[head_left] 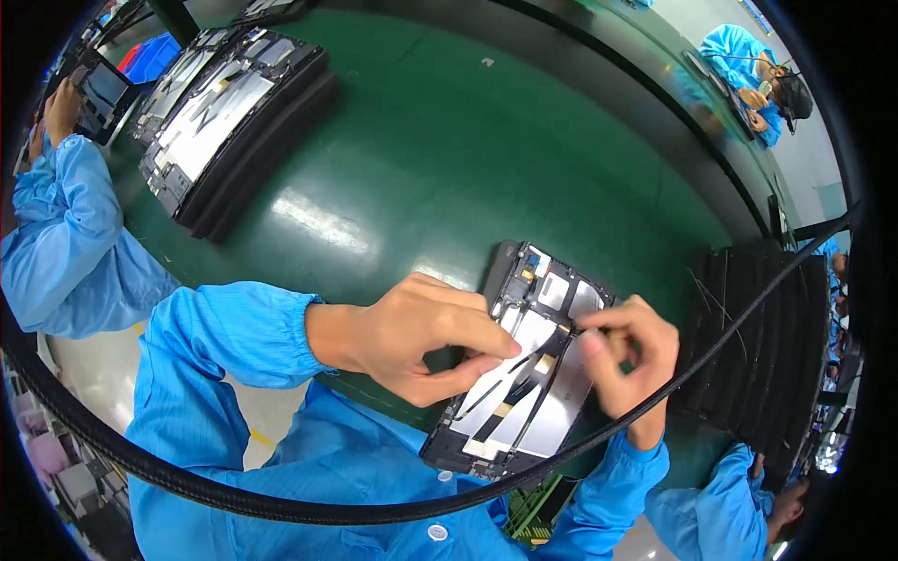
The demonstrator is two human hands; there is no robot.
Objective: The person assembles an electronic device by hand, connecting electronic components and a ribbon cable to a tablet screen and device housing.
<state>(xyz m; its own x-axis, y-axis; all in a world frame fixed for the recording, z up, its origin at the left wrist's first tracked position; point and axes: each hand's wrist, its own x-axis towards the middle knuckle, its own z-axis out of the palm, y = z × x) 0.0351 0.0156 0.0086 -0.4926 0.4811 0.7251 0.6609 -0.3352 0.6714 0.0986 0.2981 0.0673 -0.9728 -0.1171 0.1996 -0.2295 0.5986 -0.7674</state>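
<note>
An opened tablet-like device (552, 397) lies at a slant on the green table in front of me. Its silver inner plates, black frame, and dark flat cables (528, 372) are exposed. Over its left side, my left hand (426, 337) has thumb and forefinger drawn into a pinch, close to a thin black cable. Whatever is between those fingertips is too small to make out. My right hand (631, 355) is at the device's right edge, slightly blurred, thumb and forefinger curled together near the cable connection in the middle. Its fingertips also hide anything they hold.
Stacks of similar opened devices (220, 122) on black foam stand at the far left. Black foam sheets (748, 337) are piled at the right. A black hose-like cord (402, 510) arcs across the foreground. Co-workers in blue (70, 224) sit left, right and across the green table (421, 122).
</note>
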